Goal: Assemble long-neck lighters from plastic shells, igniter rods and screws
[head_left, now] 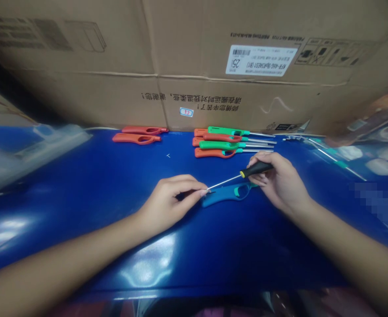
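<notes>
A screwdriver (257,169) with a black handle and yellow collar is gripped by my right hand (280,178), its thin shaft slanting down to the left. My left hand (172,200) is closed in a pinch, thumb and forefinger together right at the screwdriver's tip. Whether a small part sits between those fingertips is too small to make out. Just below the tip, a blue long-nosed lighter (222,196) with a teal trigger lies on the blue table (233,246). Its nozzle end is hidden by my right hand.
Several red and green lighters (218,145) with metal nozzles lie behind my hands. Two orange-red lighter shells (137,138) are further left. A cardboard box (194,88) walls off the back. A clear plastic container (32,154) stands left; plastic bags (378,145) lie right.
</notes>
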Tool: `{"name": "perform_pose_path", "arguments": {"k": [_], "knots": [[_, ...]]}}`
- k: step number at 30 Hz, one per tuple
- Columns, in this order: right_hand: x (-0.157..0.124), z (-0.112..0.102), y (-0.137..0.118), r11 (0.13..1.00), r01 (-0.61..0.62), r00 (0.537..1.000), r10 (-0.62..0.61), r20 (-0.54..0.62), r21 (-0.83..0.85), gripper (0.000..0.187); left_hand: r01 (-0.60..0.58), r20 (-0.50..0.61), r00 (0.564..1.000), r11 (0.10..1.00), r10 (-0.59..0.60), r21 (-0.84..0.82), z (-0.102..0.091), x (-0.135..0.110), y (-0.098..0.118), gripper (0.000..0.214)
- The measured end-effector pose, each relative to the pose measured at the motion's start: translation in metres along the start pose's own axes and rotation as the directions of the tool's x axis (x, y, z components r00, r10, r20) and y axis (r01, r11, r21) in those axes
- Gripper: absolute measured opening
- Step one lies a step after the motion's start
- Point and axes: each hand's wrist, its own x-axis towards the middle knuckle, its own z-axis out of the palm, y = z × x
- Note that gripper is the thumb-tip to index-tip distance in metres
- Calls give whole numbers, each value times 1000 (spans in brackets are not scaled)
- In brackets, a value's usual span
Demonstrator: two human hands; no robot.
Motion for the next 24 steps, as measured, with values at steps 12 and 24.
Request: {"name": "perform_pose_path", "arguments": {"k": [12, 24], "knots": [[0, -1, 2, 999, 20, 1000, -20, 6, -36, 15, -11, 23, 1000, 1000, 11, 22, -1, -1, 1, 11], [-17, -4, -5, 715, 591, 799, -583, 148, -375, 28, 15, 107, 994, 999, -18, 31, 1, -4, 3, 13]]}}
